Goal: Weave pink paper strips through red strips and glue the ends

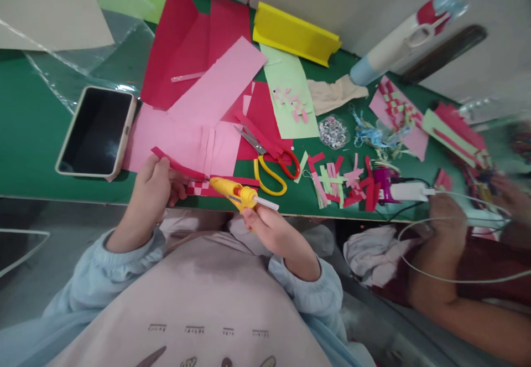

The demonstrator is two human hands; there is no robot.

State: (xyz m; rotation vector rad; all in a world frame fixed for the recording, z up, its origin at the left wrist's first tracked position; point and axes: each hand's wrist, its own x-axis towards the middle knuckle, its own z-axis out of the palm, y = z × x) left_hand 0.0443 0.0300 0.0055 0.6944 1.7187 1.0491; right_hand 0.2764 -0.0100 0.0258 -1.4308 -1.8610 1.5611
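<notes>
A red paper strip (185,169) is pinched in my left hand (155,187), over a small red and pink woven piece (199,189) at the table's front edge. My right hand (267,224) is closed round a yellow glue gun (232,191) with a white glue stick in its back end. The gun's nozzle points left and meets or nearly meets the strip's right part. Scissors (265,159) with red and yellow handles lie open just beyond the gun. Pink paper (149,140) and red sheets (176,46) are spread behind my hands.
A phone (97,132) lies at the left, near clear plastic film. Paper strips (332,181), a dish of beads (333,132), yellow folded card (296,34) and a bottle (406,40) are to the right. A co-worker's arm (442,251) and a white cable (409,264) are at the far right.
</notes>
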